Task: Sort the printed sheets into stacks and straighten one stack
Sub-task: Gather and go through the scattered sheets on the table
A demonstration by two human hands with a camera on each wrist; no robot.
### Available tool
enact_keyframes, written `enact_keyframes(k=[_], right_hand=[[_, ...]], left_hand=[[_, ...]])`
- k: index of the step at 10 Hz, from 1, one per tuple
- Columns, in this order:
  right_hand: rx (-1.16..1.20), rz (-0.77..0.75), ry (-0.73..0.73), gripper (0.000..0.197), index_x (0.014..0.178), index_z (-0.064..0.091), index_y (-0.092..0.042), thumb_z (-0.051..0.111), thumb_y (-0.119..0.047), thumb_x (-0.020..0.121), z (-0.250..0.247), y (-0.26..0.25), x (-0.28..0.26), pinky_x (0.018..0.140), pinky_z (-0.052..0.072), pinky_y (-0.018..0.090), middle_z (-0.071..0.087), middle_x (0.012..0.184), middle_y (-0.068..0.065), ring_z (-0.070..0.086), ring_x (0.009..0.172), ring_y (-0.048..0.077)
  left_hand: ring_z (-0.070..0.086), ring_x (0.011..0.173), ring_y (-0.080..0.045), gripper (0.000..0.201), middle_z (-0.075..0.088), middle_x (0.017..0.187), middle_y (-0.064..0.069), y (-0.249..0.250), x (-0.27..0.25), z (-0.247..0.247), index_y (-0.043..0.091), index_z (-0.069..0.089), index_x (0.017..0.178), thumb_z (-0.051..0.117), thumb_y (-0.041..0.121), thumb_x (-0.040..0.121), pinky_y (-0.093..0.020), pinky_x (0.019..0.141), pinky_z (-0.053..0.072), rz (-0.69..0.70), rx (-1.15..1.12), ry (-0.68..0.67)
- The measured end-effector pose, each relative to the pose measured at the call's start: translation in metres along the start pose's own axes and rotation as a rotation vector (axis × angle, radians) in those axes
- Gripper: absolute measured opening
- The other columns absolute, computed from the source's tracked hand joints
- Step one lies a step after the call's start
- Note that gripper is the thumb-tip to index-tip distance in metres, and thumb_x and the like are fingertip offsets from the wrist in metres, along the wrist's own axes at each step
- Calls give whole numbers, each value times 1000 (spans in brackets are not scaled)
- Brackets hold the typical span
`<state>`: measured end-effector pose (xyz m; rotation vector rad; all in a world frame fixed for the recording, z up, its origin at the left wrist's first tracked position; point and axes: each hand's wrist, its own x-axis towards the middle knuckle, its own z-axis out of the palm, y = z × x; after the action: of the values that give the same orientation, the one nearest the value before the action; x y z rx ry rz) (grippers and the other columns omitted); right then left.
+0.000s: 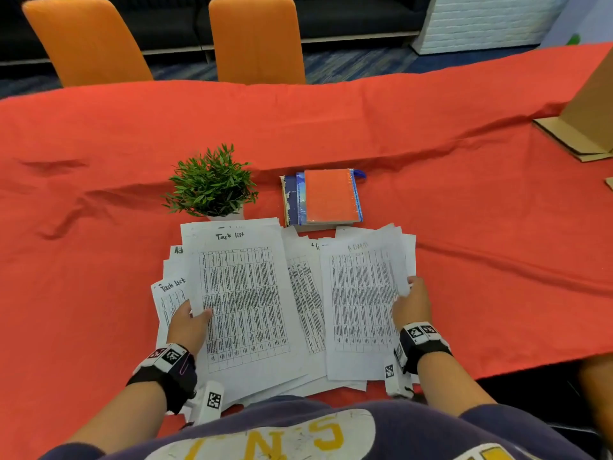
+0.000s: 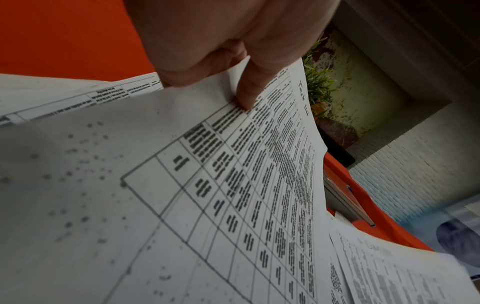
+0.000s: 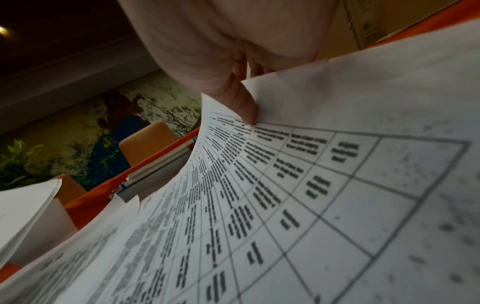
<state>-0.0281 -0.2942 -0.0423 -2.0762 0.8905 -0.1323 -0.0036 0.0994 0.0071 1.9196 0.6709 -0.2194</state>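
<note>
Printed sheets with tables lie spread on the red tablecloth (image 1: 464, 227) in front of me. My left hand (image 1: 189, 322) pinches the left edge of a sheet headed "Task list" (image 1: 242, 293), thumb on top, as the left wrist view shows with the thumb (image 2: 246, 96) pressing the print. My right hand (image 1: 411, 303) pinches the right edge of a sheet headed "ADMIN" (image 1: 361, 293); in the right wrist view its thumb (image 3: 244, 107) lies on that sheet (image 3: 311, 185). More loose sheets (image 1: 305, 293) lie under and between both, and some (image 1: 170, 293) stick out at the left.
A small potted plant (image 1: 212, 184) stands just behind the papers. Beside it lies a stack of notebooks (image 1: 323, 197) with an orange cover on top. A cardboard box (image 1: 587, 111) sits at the far right. Two orange chairs (image 1: 255, 38) stand beyond the table.
</note>
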Motion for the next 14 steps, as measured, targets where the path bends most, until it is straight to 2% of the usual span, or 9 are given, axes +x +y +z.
enact_keyframes(k=[1, 3, 4, 5, 6, 9, 11, 13, 14], right_hand=[[73, -20, 46, 52, 134, 42, -10, 41, 11, 87, -18, -11, 2, 87, 51, 43, 58, 115, 12, 59, 100, 30], [-139, -204, 186, 26, 100, 64, 6, 42, 7, 89, -70, -39, 12, 68, 33, 30, 56, 107, 28, 49, 79, 31], [-1, -276, 260, 34, 102, 68, -4, 42, 9, 85, -93, -62, 8, 82, 47, 34, 67, 102, 19, 62, 93, 31], [210, -343, 262, 40, 101, 68, -11, 41, 11, 81, -109, -88, -2, 78, 50, 22, 68, 92, 7, 62, 81, 4], [423, -333, 185, 35, 103, 67, -18, 49, 6, 85, -103, -105, -5, 75, 52, 21, 69, 91, 1, 62, 77, -3], [790, -155, -107, 34, 97, 71, -19, 61, 9, 81, -91, -134, -27, 69, 53, 28, 74, 78, -3, 66, 69, 14], [1136, -112, -269, 64, 113, 68, -18, 87, -22, 51, -136, -163, -24, 94, 49, 45, 66, 110, 16, 65, 97, 32], [1028, -49, -252, 29, 116, 63, -14, 61, -13, 87, -123, -159, -27, 80, 55, 32, 71, 92, 7, 68, 80, 21], [721, 96, -294, 17, 95, 58, -13, 42, -10, 99, -94, -141, -7, 54, 46, 6, 66, 64, -13, 62, 50, -5]], left_hand=[[54, 105, -22, 32, 60, 119, -2, -2, 5, 0, 10, 54, 127, 53, 12, 96, -37, 96, 40, -9, 5, -17], [55, 110, -24, 30, 60, 121, -2, 8, 5, 7, 13, 55, 125, 53, 13, 95, -38, 98, 41, 2, -7, -65], [54, 114, -24, 32, 59, 123, -2, 20, 2, 14, 13, 54, 127, 54, 15, 95, -40, 100, 42, 31, -23, -87], [47, 129, -26, 52, 50, 141, -3, 21, 8, 21, 18, 43, 140, 57, 27, 91, -48, 108, 37, 57, -22, -96], [56, 114, -25, 37, 60, 123, -4, 35, 1, 26, 14, 50, 131, 54, 18, 94, -40, 99, 43, 88, -53, -109], [61, 90, -18, 27, 64, 103, -1, 49, -9, 30, 20, 54, 122, 51, 12, 96, -25, 66, 47, 179, -56, -117], [61, 94, -19, 29, 64, 108, -3, 50, -10, 21, 16, 54, 124, 50, 10, 96, -26, 71, 48, 187, -72, -90], [61, 97, -24, 23, 63, 108, -4, 52, -13, 19, 22, 54, 116, 51, 11, 96, -41, 89, 52, 169, -89, -96], [61, 89, -19, 27, 63, 103, 0, 54, -16, 22, 21, 53, 122, 51, 11, 96, -31, 73, 52, 173, -112, -118]])
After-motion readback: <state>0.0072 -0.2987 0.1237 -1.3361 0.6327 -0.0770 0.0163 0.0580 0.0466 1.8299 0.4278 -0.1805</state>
